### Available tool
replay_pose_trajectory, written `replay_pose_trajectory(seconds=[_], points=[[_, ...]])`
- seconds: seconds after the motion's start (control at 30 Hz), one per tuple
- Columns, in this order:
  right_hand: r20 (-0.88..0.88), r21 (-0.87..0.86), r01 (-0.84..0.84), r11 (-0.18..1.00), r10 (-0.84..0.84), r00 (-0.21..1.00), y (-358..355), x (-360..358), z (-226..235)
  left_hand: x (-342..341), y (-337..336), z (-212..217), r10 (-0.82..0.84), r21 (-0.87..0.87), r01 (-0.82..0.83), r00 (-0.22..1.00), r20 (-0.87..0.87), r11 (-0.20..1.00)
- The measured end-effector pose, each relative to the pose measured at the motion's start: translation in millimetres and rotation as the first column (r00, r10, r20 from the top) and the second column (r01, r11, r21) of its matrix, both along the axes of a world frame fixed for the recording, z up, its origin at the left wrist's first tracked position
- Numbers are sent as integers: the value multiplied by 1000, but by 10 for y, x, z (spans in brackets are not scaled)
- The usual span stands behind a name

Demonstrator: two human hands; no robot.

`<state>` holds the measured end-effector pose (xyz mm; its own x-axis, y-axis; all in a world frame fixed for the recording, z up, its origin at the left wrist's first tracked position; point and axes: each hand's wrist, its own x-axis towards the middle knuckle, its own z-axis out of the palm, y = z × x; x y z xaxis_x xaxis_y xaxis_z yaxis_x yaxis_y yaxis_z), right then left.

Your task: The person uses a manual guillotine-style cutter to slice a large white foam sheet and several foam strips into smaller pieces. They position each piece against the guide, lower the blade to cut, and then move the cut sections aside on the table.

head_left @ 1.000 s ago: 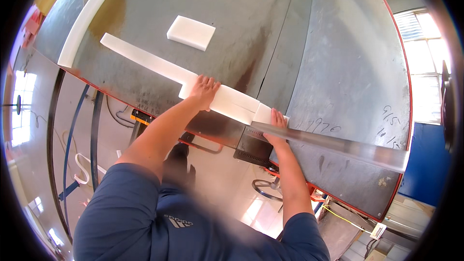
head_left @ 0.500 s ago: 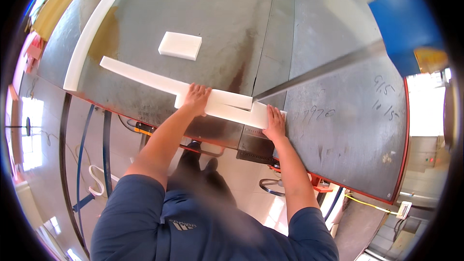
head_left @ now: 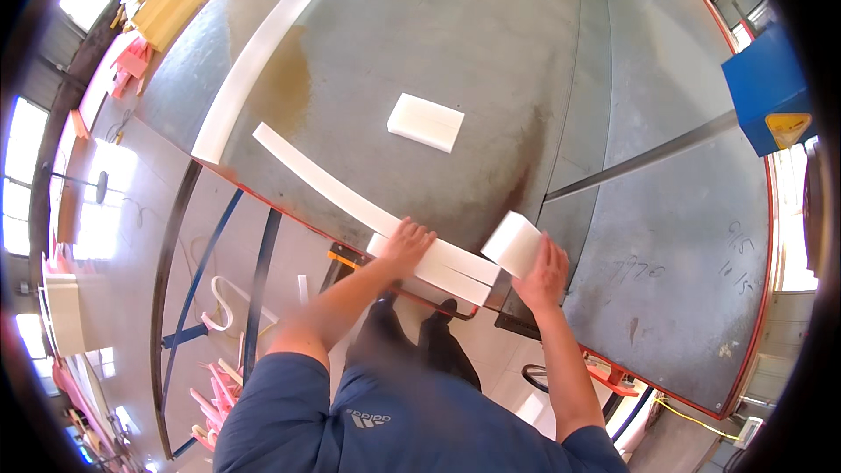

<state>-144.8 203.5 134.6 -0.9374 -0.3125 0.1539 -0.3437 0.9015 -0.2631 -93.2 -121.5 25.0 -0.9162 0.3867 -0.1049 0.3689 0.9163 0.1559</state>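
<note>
**Two hands on white foam at the table edge**

The left hand (head_left: 405, 243) lies flat, fingers spread, pressing on a long white foam strip (head_left: 350, 201). The strip runs slanted along the near edge of the grey metal table (head_left: 455, 44), just by its red rim. The right hand (head_left: 543, 271) is closed around a short white foam block (head_left: 512, 243), lifted and tilted at the end of the strip. A thin metal blade (head_left: 639, 158) runs across the table from just beside the block. Farther in, another small foam block (head_left: 425, 123) lies alone with lots of bare table around it. A second long foam strip (head_left: 254, 66) lies near the left edge.
</note>
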Motion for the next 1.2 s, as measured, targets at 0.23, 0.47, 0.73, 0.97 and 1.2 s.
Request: replay_pose_trajectory(seconds=[0.23,0.47,0.73,0.97,1.2], points=[[-64,40,-159,987,161,985,-2316,-1878,-28,-191,51,95,-19,13,18,993,113,1000],[329,430,-243,869,100,939,-3301,-2540,-472,-122,25,-54,2,135,-18,993,115,991],[70,47,-371,928,367,928,-2767,-1844,-349,-329,18,79,-32,151,10,989,145,988],[430,130,-257,958,179,885,-1033,-727,-98,-1072,500,81,24,122,-34,996,84,992],[289,305,-13,952,-79,954,-172,-523,-683,-1398,1504,364,-86,86,72,980,179,994]])
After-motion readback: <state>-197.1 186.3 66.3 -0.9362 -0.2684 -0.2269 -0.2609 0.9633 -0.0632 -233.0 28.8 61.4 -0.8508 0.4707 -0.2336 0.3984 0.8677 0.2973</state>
